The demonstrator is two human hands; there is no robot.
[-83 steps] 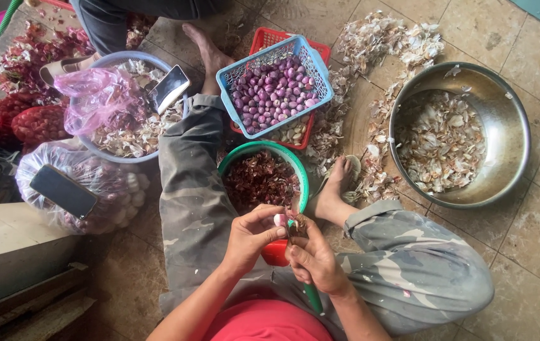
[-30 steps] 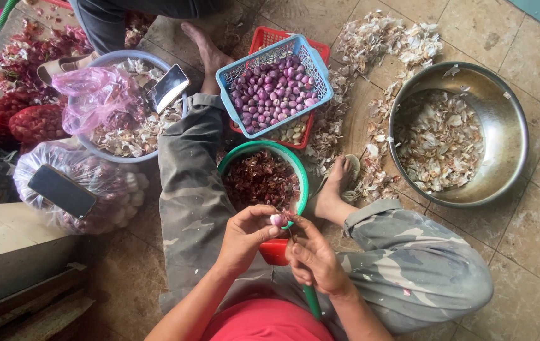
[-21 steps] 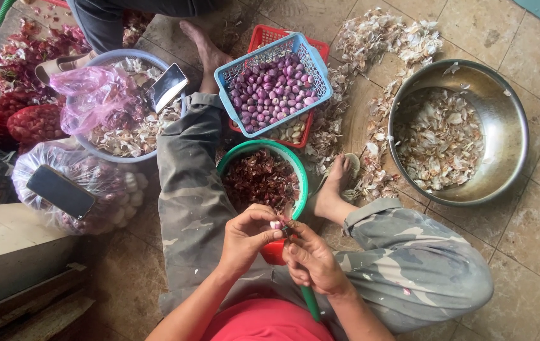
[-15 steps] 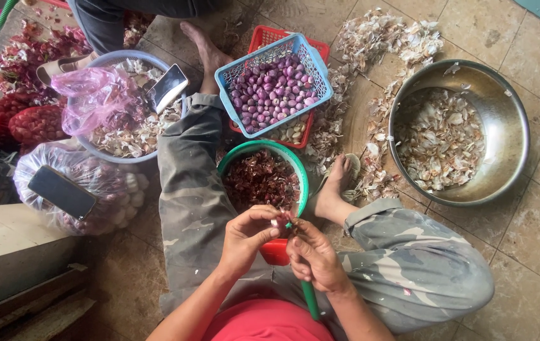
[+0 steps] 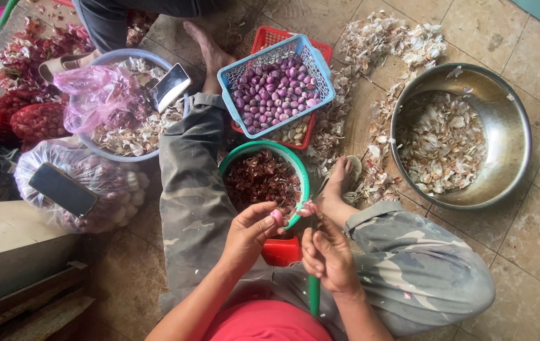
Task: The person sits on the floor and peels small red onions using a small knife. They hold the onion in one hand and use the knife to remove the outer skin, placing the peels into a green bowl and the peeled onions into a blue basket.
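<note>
- The left hand point(image 5: 248, 235) pinches a small pink peeled shallot point(image 5: 277, 216) at its fingertips, just over the near rim of the green bowl point(image 5: 300, 178).
- The right hand point(image 5: 328, 254) is close beside it but not touching it. It is curled shut, and a bit of pink skin point(image 5: 308, 208) sticks up at its fingertips. I think it may hold a small knife, but I cannot tell, because the fingers hide it.
- The shallot is tiny and smooth. It could slip out of the pinch and fall into the green bowl, which is full of dark red skins point(image 5: 262, 180). Then it would get lost among them.
- If there is a blade in the right hand, it sits very near the left thumb. A slip could nick a finger.
- The blue basket point(image 5: 227, 78) of peeled purple shallots is farther off, past the green bowl. A toss from here could miss and land on the floor tiles point(image 5: 535, 50).
- The person's bare foot point(image 5: 339, 183) rests right by the bowl. A bump could tip it and spill the skins.
- A phone point(image 5: 172, 85) leans on the edge of a grey tub point(image 5: 118, 57) of peels. It could slide in.
- The big metal bowl point(image 5: 516, 120) of pale skins stands well apart to the right.
</note>
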